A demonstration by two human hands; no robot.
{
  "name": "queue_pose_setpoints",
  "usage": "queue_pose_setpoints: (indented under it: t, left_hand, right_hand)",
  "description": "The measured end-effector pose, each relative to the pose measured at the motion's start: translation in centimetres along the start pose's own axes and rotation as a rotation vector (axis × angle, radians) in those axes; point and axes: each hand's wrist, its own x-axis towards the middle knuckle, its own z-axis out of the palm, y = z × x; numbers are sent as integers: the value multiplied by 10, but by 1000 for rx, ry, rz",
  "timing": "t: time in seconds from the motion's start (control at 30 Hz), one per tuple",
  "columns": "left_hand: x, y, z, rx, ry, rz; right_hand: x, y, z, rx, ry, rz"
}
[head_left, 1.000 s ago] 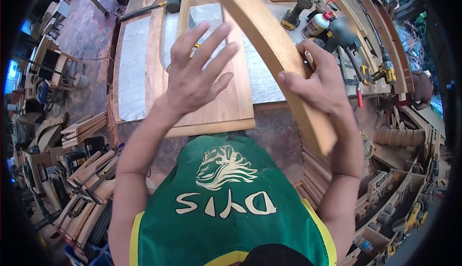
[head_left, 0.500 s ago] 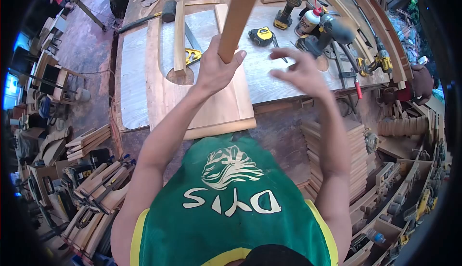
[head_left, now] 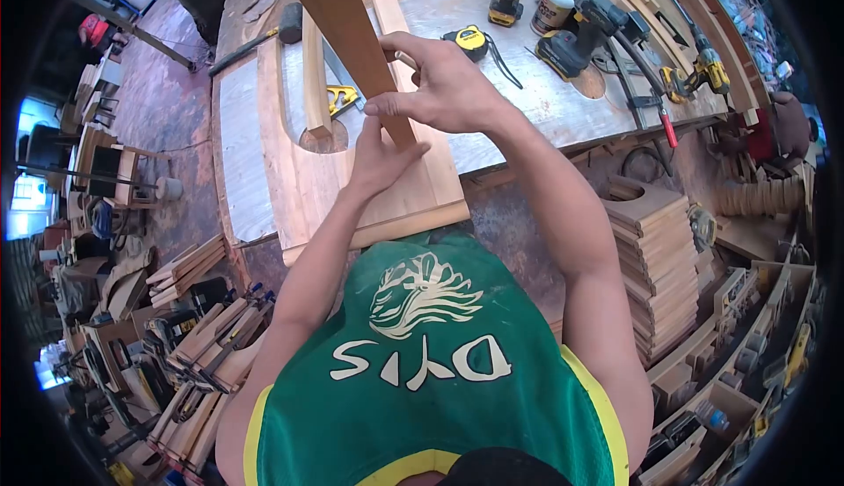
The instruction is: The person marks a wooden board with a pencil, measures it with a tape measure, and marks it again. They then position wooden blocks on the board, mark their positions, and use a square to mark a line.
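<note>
A long, narrow wooden board stands tilted above the workbench, its upper end toward the camera. My left hand is wrapped round its lower end. My right hand grips the same board higher up, thumb on the near face and fingers at the far edge. A short tan stick shows by the right fingers. Beneath both hands lies a light wooden panel with a curved cutout. A yellow square and a curved wooden piece lie just left of the hands.
On the bench's right lie a tape measure, a glue bottle, cordless drills and a red-handled clamp. A mallet is at left. Stacked wooden pieces stand on the floor at right.
My right hand has come left from near the tape measure and closed on the board. The board now leans left, and my left hand has lowered with it.
</note>
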Motion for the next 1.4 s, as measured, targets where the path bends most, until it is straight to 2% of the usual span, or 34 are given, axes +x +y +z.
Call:
queue_pose_setpoints:
  t: [0.07, 0.17, 0.23, 0.33, 0.43, 0.57, 0.6, 0.67, 0.77, 0.9, 1.0, 1.07, 1.17, 1.27, 1.4]
  left_hand:
    - [-13, -17, -7, -105, -163, -132]
    - [-23, -26, -3, 239, -69, -19]
    - [-20, -23, 7, 280, -36, -12]
    - [-20, -14, 12, 294, -9, -39]
    - [-17, -15, 13, 246, -30, -71]
    - [-16, -21, 13, 273, -68, -99]
    - [-19, -20, 14, 284, -72, -125]
    - [-17, -11, 14, 305, -78, -166]
    - [-17, -6, 17, 186, -28, -305]
    - [-16, -9, 17, 266, -58, -290]
    - [-18, -13, 18, 317, -39, -211]
    - [-16, -13, 18, 338, -31, -175]
    - [-16, -13, 17, 330, -35, -222]
    - [-11, -1, 15, 394, -93, -352]
    - [-13, -6, 16, 382, -72, -331]
  right_hand:
    - [1, 1, 0, 19, -35, -16]
    - [2, 2, -4, 66, -66, -33]
    - [-2, 9, -2, 130, -36, -77]
    - [-7, 6, -12, 145, -91, 2]
    - [-16, 24, -6, 118, -30, -49]
    - [-52, 38, -25, 213, 65, 130]
    - [-65, 47, -29, 209, 85, 235]
    - [-92, 76, -35, 191, 127, 439]
    - [-138, 141, -41, 252, 245, 628]
    - [-180, 194, -50, 680, 494, 911]
    - [-193, 216, -44, 864, 606, 944]
    - [-192, 218, -43, 868, 602, 945]
    - [-191, 214, -43, 827, 604, 978]
    - [-187, 211, -43, 796, 613, 986]
    - [-187, 211, -44, 775, 613, 990]
